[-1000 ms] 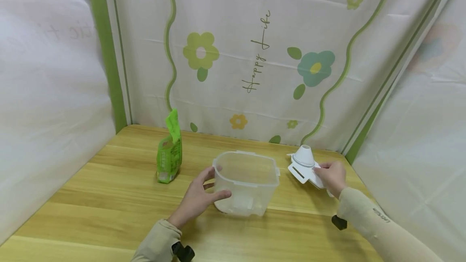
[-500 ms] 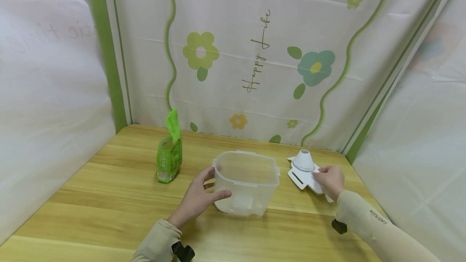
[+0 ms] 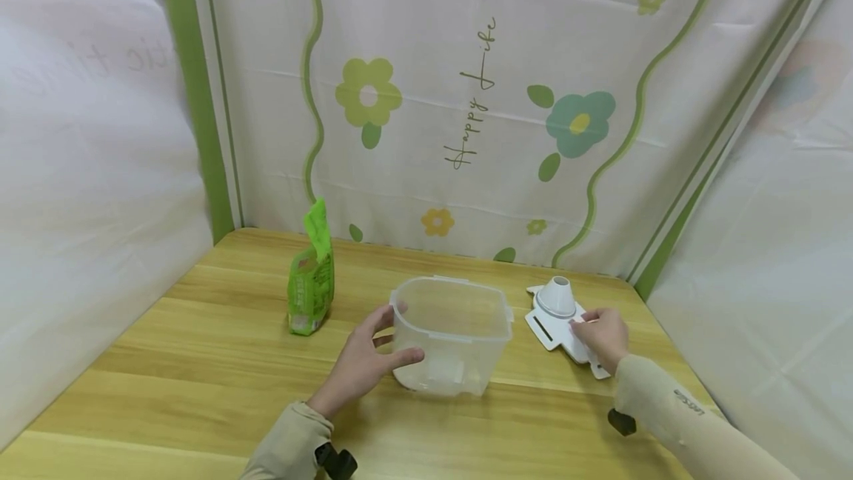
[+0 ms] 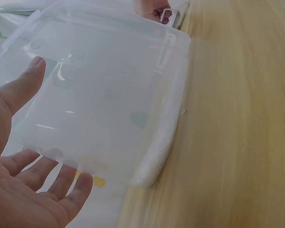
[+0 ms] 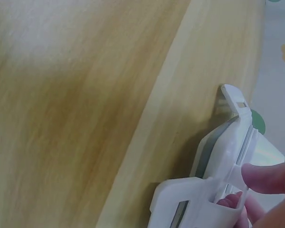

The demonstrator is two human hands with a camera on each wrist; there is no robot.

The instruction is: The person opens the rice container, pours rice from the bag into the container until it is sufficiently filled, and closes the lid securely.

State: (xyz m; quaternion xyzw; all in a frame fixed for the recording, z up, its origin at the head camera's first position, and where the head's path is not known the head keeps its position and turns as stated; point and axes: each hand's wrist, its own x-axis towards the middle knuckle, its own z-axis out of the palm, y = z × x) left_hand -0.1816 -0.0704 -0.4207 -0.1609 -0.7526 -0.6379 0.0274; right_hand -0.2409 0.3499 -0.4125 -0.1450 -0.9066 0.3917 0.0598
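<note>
A clear plastic container (image 3: pixel 453 365), without a lid on it, stands upright in the middle of the wooden table. My left hand (image 3: pixel 363 361) holds its left side, thumb on the near wall and fingers round the far side; the left wrist view shows these fingers against the container wall (image 4: pixel 99 95). To the right, my right hand (image 3: pixel 605 335) pinches a white lid (image 3: pixel 560 332) with a cone-shaped spout and slotted side flaps. Up close in the right wrist view, the thumb presses the lid (image 5: pixel 228 142) near its edge, with fingertips showing through an opening.
A green bag (image 3: pixel 310 291) with a folded-up top stands at the back left of the table (image 3: pixel 200 361). A flower-printed curtain (image 3: pixel 413 191) hangs behind the table, with white cloth walls on both sides.
My right hand has lowered the white lid slightly toward the table, and its cone now sits lower. The left hand and the container have stayed in place.
</note>
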